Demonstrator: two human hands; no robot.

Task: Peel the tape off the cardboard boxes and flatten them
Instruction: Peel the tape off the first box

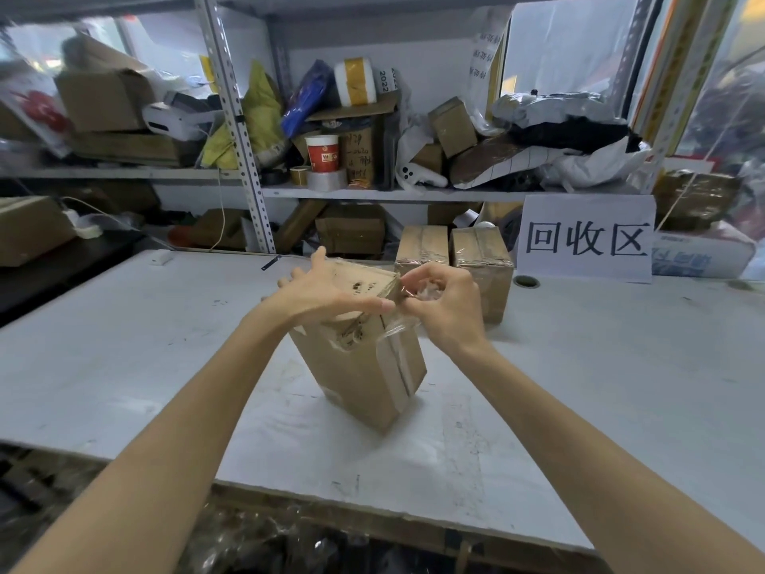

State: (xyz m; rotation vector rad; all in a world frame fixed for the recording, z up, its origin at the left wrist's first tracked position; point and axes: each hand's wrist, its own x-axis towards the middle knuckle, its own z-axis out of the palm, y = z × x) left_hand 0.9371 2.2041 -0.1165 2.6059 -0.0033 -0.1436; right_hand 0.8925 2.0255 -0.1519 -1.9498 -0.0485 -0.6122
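— Two bare forearms (174,408) reach in from the near edge. What is the left hand (327,292) doing?
— Lying flat, fingers straight, thumb lifted, pressing on the top of the tall brown cardboard box (356,379) that stands on the scuffed white table (124,366) directly below both hands
— And the right hand (445,300)?
— Just beside the left, at the box's upper right corner, fingers curled, pinching a crumpled strip of clear tape (395,330) that hangs between hand and box edge
— Anything beyond the hands?
— Past the right hand a second taped brown cardboard box (421,248) stands with a third taped box (483,258) just beside it; further right stands a white paper sign with black characters (585,238)
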